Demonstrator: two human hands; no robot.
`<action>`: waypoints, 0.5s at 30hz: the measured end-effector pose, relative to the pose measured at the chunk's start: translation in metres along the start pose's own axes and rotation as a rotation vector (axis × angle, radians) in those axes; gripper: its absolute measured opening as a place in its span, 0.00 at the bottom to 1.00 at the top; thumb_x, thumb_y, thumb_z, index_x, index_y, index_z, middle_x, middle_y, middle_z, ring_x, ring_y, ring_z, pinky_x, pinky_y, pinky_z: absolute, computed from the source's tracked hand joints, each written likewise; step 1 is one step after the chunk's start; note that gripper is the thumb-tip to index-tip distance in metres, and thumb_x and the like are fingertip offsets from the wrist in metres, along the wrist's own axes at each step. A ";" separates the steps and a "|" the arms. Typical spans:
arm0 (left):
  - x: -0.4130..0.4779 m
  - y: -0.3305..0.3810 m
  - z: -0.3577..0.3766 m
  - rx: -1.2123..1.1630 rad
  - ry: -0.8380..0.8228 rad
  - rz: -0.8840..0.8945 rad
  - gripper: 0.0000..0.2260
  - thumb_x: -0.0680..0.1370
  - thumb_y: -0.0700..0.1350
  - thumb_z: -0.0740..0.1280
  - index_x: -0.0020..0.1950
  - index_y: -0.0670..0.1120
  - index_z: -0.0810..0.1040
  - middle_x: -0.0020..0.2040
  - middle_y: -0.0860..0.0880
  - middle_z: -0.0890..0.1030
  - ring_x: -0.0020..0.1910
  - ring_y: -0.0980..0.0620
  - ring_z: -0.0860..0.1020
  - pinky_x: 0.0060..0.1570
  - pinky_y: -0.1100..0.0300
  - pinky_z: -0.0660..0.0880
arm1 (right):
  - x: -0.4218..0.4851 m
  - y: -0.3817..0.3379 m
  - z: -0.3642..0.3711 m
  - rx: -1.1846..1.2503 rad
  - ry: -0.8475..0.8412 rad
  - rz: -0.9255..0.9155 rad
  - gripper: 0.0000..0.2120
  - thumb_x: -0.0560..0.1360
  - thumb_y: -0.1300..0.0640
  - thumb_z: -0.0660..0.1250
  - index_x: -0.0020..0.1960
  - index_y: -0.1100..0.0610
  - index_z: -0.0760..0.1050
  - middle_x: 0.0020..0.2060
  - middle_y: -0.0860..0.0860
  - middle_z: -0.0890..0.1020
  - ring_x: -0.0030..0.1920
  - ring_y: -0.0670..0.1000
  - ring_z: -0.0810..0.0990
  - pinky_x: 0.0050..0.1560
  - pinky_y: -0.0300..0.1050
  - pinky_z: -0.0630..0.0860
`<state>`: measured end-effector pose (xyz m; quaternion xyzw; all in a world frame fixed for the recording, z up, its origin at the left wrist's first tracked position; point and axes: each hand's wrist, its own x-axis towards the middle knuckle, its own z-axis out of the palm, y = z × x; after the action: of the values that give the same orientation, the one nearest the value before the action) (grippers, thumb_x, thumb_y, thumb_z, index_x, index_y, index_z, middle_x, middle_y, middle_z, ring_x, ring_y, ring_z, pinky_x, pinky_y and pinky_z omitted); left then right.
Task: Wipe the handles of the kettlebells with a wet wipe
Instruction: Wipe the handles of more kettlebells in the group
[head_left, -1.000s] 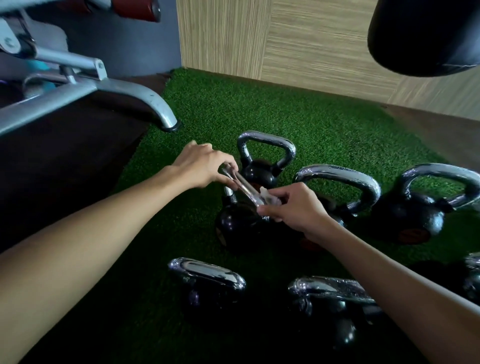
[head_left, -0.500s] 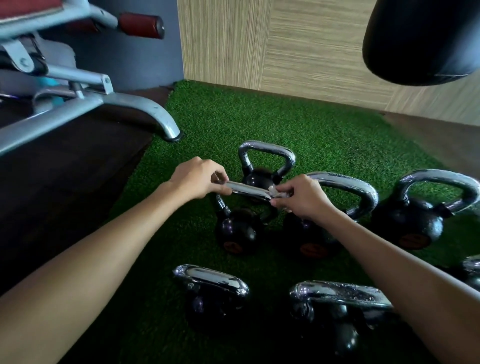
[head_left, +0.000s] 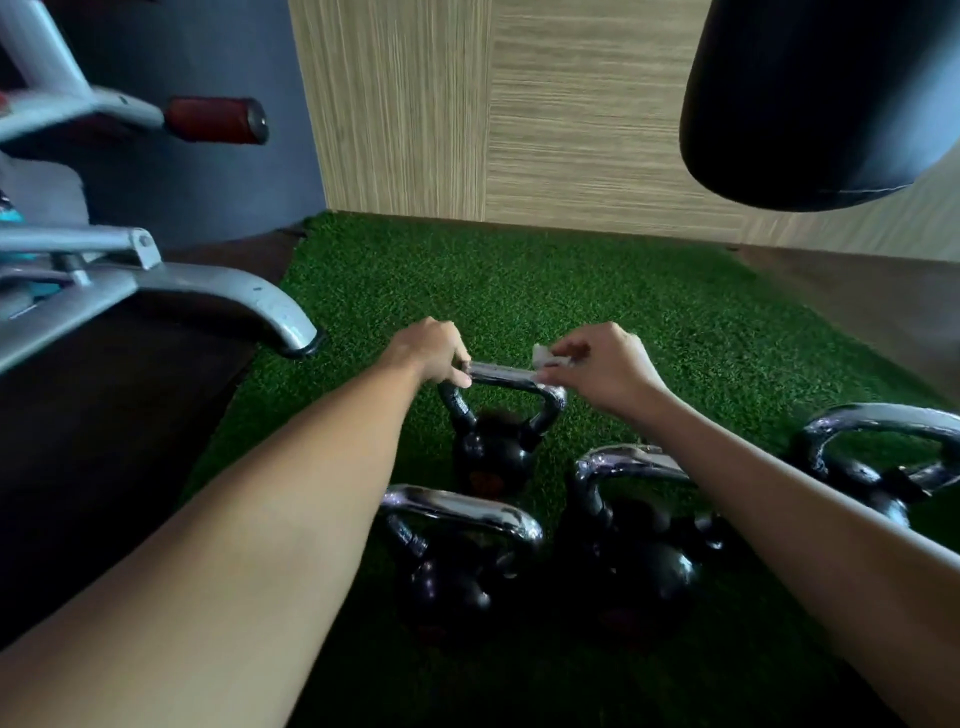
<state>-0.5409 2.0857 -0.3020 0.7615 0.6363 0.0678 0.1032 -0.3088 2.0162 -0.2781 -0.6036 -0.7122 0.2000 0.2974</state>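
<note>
Chrome handle (head_left: 511, 375) of far kettlebell (head_left: 491, 452) on turf (head_left: 649, 312): left end gripped by left hand (head_left: 431, 358), wet wipe (head_left: 544, 355) pinched at right end by right hand (head_left: 608, 369). Likely heavy, rigid, slick; best steadied at the bar.

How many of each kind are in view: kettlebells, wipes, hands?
Kettlebells: 4
Wet wipe: 1
Hands (left hand, right hand): 2
Total: 7
</note>
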 end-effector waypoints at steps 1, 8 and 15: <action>0.004 -0.003 0.004 0.004 -0.001 0.030 0.20 0.71 0.54 0.79 0.61 0.50 0.85 0.62 0.49 0.84 0.58 0.49 0.81 0.58 0.56 0.74 | 0.009 0.003 0.005 -0.026 0.006 -0.006 0.14 0.70 0.50 0.80 0.53 0.53 0.85 0.44 0.46 0.83 0.37 0.41 0.76 0.31 0.34 0.65; 0.005 -0.030 0.023 -0.040 0.093 0.200 0.17 0.75 0.59 0.73 0.58 0.51 0.86 0.31 0.61 0.77 0.27 0.61 0.71 0.30 0.63 0.62 | 0.060 -0.003 0.050 -0.136 0.032 -0.119 0.10 0.72 0.54 0.78 0.53 0.51 0.86 0.46 0.48 0.87 0.39 0.45 0.83 0.40 0.41 0.81; -0.004 -0.035 0.036 -0.083 0.161 0.214 0.12 0.78 0.60 0.70 0.54 0.55 0.86 0.29 0.59 0.76 0.24 0.62 0.70 0.28 0.61 0.62 | 0.063 -0.001 0.076 -0.368 -0.194 -0.306 0.12 0.77 0.48 0.71 0.57 0.52 0.84 0.47 0.48 0.76 0.48 0.48 0.75 0.48 0.41 0.72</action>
<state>-0.5669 2.0850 -0.3455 0.8122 0.5544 0.1655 0.0753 -0.3663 2.0835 -0.3222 -0.5109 -0.8448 0.0769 0.1396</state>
